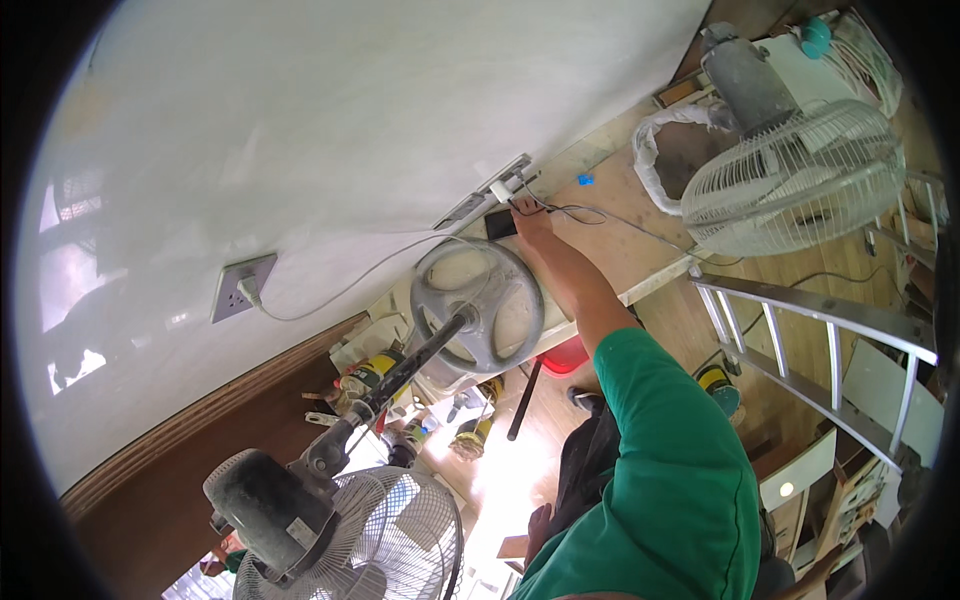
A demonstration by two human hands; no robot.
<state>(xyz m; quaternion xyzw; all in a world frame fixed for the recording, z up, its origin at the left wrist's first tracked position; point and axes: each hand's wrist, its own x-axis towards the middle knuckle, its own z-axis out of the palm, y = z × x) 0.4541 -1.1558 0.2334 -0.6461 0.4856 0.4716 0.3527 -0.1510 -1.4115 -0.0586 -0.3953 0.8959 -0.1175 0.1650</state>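
Observation:
My right hand (532,218), at the end of a green sleeve, reaches to the counter against the wall. Its fingers are closed about a thin dark cable (590,212), which loops off to the right of it. Just beyond the fingertips, a white plug adapter (502,191) sits in a grey power strip (468,207). Beside the hand lies a flat black phone-like object (499,224), partly covered by the fingers. My left hand is out of view.
A pedestal fan with a round grey base (530,290) stands at left; another fan (795,185) is at right. A white cord runs from a wall socket (243,287) to the strip. An aluminium ladder (830,310) leans at right. Yellow-black tins (470,437) stand below.

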